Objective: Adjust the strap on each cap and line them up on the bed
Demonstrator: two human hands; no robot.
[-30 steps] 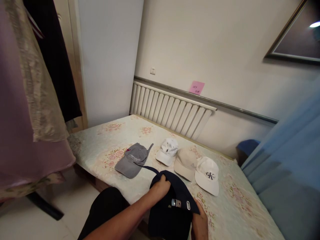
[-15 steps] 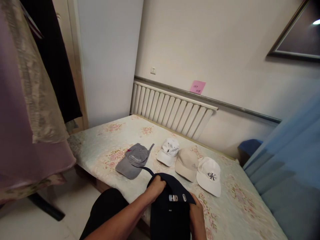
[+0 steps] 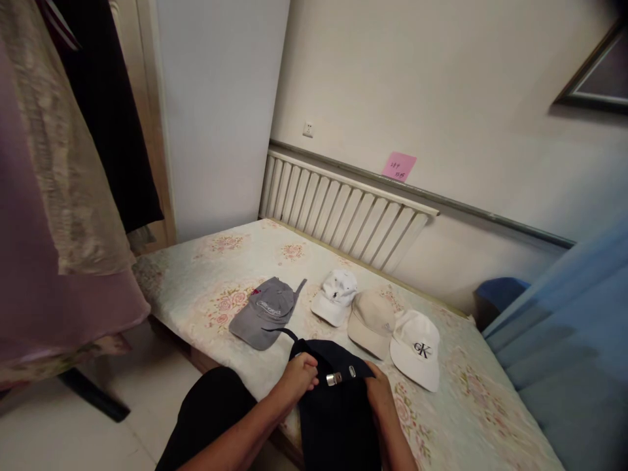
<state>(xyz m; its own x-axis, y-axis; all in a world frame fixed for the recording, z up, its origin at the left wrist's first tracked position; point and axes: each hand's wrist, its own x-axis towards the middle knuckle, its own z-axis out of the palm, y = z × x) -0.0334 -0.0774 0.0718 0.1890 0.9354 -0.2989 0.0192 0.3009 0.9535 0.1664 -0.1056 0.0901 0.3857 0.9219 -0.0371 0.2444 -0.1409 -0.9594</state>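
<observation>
A dark navy or black baseball cap (image 3: 338,418) is held low in front of me, its back opening and metal buckle (image 3: 334,379) showing. My left hand (image 3: 298,375) is closed on the cap's left edge, near where a loose strap (image 3: 282,331) sticks out. My right hand (image 3: 379,390) grips the opposite edge, its fingers partly hidden behind the cap. Beyond it on the bed lie a grey cap (image 3: 267,311) with white lettering, a white cap (image 3: 336,297) with a small dark emblem, a beige cap (image 3: 371,324) and a white cap (image 3: 416,347) marked CK.
The bed (image 3: 255,245) has a floral cover. A white radiator (image 3: 343,203) stands behind it, below a pink note (image 3: 399,166). Clothes (image 3: 83,163) hang at the left, a blue curtain (image 3: 579,327) at the right. My knee (image 3: 216,399) is beside the bed edge.
My left hand has shifted slightly left and down along the cap's edge, and its fingers show more clearly. The dark cap has turned a little; my view has shifted slightly.
</observation>
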